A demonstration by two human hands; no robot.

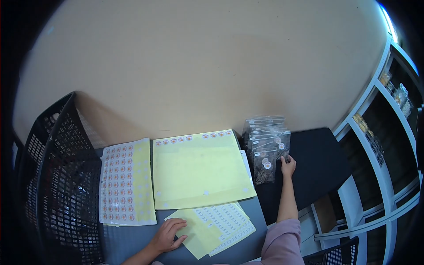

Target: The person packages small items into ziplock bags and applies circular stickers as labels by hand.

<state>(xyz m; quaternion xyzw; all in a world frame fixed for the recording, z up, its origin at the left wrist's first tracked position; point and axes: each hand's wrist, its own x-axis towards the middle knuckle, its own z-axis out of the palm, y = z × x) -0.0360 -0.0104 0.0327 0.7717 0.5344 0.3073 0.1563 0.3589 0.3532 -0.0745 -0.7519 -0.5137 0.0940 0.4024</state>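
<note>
My left hand [170,235] rests at the left edge of a yellow backing sheet with small white labels [214,227], its fingers apart and nothing held. Over on the right, my right hand [288,167] pinches the lower corner of a clear plastic bag [282,140] bearing round stickers. That bag belongs to an overlapping pile of similar bags with dark contents; the front bag [265,165] also carries round stickers and a small white label. A large yellow backing sheet [201,172] with a row of round stickers along its top lies between my hands.
A sheet of round stickers [119,185] lies at the left, beside a tall black plastic basket [66,176]. A black surface [313,163] extends right of the bags. White shelving [384,185] with bagged goods curves along the right; a beige wall [185,70] stands behind.
</note>
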